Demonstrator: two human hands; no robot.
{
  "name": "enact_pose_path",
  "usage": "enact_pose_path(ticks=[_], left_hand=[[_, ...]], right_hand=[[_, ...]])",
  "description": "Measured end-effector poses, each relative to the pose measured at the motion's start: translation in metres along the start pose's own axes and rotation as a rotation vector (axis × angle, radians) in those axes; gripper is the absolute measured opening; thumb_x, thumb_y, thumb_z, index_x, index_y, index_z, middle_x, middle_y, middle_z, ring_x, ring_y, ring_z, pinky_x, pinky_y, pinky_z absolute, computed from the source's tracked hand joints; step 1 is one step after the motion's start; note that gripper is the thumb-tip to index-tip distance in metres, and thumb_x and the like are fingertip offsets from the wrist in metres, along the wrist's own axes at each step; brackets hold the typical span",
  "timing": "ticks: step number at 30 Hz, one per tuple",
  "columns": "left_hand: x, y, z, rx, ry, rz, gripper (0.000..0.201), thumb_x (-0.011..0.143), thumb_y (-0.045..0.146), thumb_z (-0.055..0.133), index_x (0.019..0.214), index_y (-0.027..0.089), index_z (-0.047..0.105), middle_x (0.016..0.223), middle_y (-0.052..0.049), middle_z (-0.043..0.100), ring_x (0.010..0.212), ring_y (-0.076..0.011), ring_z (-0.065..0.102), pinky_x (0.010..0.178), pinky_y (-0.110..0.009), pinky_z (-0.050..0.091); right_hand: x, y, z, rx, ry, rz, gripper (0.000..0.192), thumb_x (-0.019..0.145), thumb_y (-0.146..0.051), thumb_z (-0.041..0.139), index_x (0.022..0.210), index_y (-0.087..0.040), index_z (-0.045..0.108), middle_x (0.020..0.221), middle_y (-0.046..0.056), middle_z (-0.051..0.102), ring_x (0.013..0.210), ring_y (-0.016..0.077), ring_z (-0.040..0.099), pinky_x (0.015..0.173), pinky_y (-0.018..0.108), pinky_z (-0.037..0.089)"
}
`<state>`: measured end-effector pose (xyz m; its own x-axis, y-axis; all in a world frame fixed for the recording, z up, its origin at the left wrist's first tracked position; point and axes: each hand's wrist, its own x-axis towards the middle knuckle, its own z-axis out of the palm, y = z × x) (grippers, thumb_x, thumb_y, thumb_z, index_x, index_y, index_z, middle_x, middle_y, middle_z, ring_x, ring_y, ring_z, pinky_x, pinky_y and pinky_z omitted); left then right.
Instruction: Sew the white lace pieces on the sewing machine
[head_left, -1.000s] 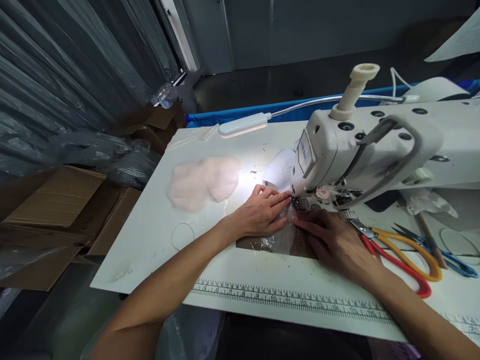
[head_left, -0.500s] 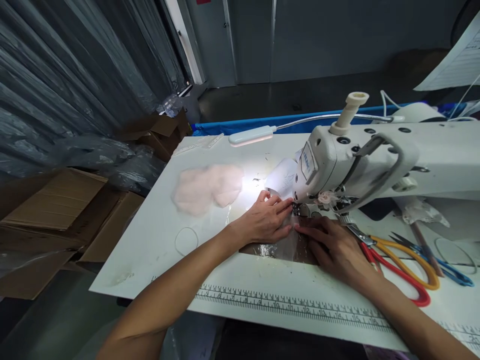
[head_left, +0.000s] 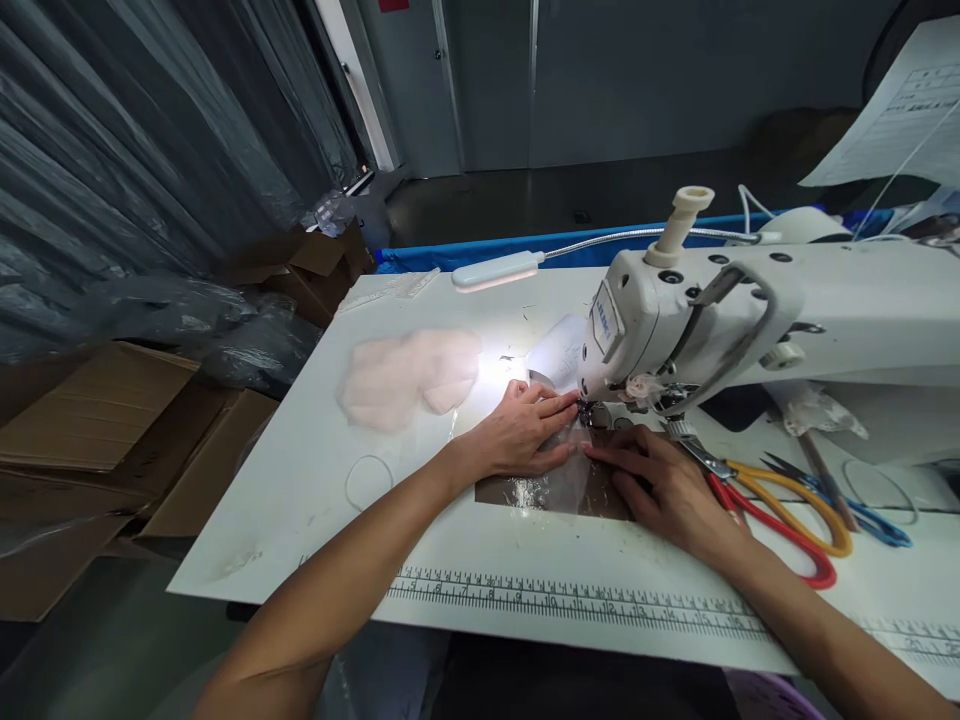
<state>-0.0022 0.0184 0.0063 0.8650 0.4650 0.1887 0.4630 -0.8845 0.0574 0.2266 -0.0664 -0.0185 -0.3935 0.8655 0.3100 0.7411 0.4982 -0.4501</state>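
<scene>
Little has shifted since a second ago: both hands stay planted at the needle, only the view has drifted slightly. The sheer fabric piece (head_left: 562, 478) lies flat on the brown panel (head_left: 517, 492) just in front of the presser foot (head_left: 587, 412), under the white sewing machine (head_left: 750, 310). The left hand (head_left: 525, 435) rests on it with fingers extended and flat, gripping nothing; the right hand (head_left: 664, 485) does likewise, forefinger pointing toward the foot. This looks like guiding a seam; feeding on would call for even pressure and fingertips kept off the needle. Blue lettering on the machine's faceplate is too blurred to read; the printed ruler (head_left: 592, 605) along the table (head_left: 300, 470) edge shows numbers running into the teens.
</scene>
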Motion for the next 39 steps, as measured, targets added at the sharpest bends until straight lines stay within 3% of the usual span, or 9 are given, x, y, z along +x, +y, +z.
enact_pose_path(ticks=[5, 11, 23, 30, 39], left_hand=[[-0.001, 0.004, 0.0, 0.048, 0.08, -0.009, 0.049, 0.097, 0.048, 0.039, 0.127, 0.012, 0.055, 0.132, -0.016, 0.054, 0.111, -0.0287, 0.051, 0.093, -0.048, 0.039], [-0.001, 0.006, 0.008, -0.017, 0.181, 0.164, 0.028, 0.099, 0.031, 0.044, 0.094, 0.016, 0.067, 0.108, -0.007, 0.068, 0.087, -0.016, 0.06, 0.081, -0.033, 0.045], [-0.003, 0.006, -0.002, -0.053, 0.096, 0.136, 0.035, 0.097, 0.04, 0.045, 0.112, 0.017, 0.065, 0.114, -0.01, 0.064, 0.083, -0.0186, 0.057, 0.079, -0.037, 0.047], [0.0, 0.007, -0.001, 0.007, 0.057, 0.08, 0.037, 0.097, 0.041, 0.043, 0.112, 0.015, 0.064, 0.118, -0.012, 0.06, 0.086, -0.0193, 0.057, 0.078, -0.038, 0.046], [0.005, 0.011, 0.002, 0.092, 0.08, -0.028, 0.041, 0.099, 0.044, 0.039, 0.113, 0.014, 0.063, 0.114, -0.013, 0.06, 0.085, -0.0194, 0.056, 0.074, -0.036, 0.044]], right_hand=[[0.0, 0.002, -0.002, 0.011, -0.024, -0.011, 0.04, 0.089, -0.017, 0.048, 0.123, -0.03, 0.064, 0.108, 0.006, 0.06, 0.096, 0.0224, 0.059, 0.084, 0.041, 0.052], [-0.001, 0.004, -0.001, -0.035, -0.041, -0.008, 0.04, 0.089, -0.017, 0.049, 0.124, -0.028, 0.064, 0.108, 0.008, 0.061, 0.095, 0.024, 0.058, 0.083, 0.043, 0.052], [-0.005, 0.004, 0.004, -0.097, -0.005, -0.035, 0.043, 0.092, -0.019, 0.046, 0.132, -0.026, 0.058, 0.109, 0.011, 0.061, 0.091, 0.0255, 0.059, 0.077, 0.043, 0.052], [-0.004, -0.001, 0.003, -0.11, 0.008, -0.027, 0.042, 0.094, -0.02, 0.041, 0.133, -0.026, 0.058, 0.11, 0.013, 0.061, 0.091, 0.0262, 0.059, 0.075, 0.044, 0.053], [-0.006, 0.01, 0.007, -0.107, -0.003, -0.058, 0.046, 0.092, -0.022, 0.047, 0.137, -0.028, 0.053, 0.112, 0.013, 0.059, 0.093, 0.0269, 0.06, 0.077, 0.044, 0.054]])
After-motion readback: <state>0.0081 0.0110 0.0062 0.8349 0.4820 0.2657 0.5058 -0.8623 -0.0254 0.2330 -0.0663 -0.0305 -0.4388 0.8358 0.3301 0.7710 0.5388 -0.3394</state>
